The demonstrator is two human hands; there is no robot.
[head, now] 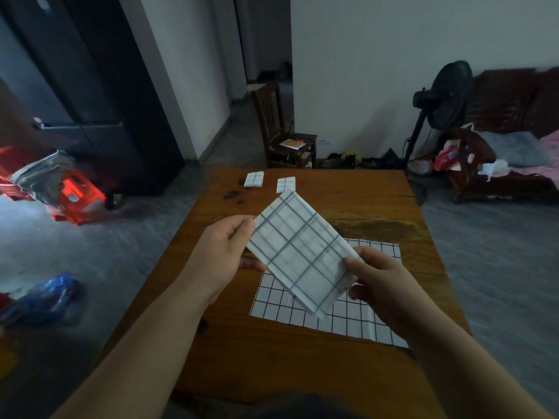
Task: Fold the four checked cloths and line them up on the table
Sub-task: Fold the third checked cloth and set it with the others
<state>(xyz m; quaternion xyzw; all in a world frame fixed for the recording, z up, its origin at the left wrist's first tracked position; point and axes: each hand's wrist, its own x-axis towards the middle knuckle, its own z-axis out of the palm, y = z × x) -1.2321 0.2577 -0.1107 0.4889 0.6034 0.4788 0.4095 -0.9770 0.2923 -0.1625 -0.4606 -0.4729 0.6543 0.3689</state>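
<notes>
Left of the wooden table, on the grey floor, sit a crumpled blue plastic bag and a boxy red plastic stool. On the table's far edge lie two small folded cloths, neat white rectangles crossed by dark lines: the left folded cloth and, just beside it, the right folded cloth. Above the table's middle the left hand pinches the left corner of the held cloth, thumb on top, fingers beneath. This cloth is a soft, doubled-over oblong with a wide grey check, tilted on a diagonal and lifted off the table. The right hand pinches its lower right edge, thumb over it and fingers curled under. Under both hands, a flat cloth with a finer black grid lies spread open on the tabletop, creased near its right side. Beyond the table's far edge stands a dark slatted wooden chair; beyond its right corner is a round black fan.
</notes>
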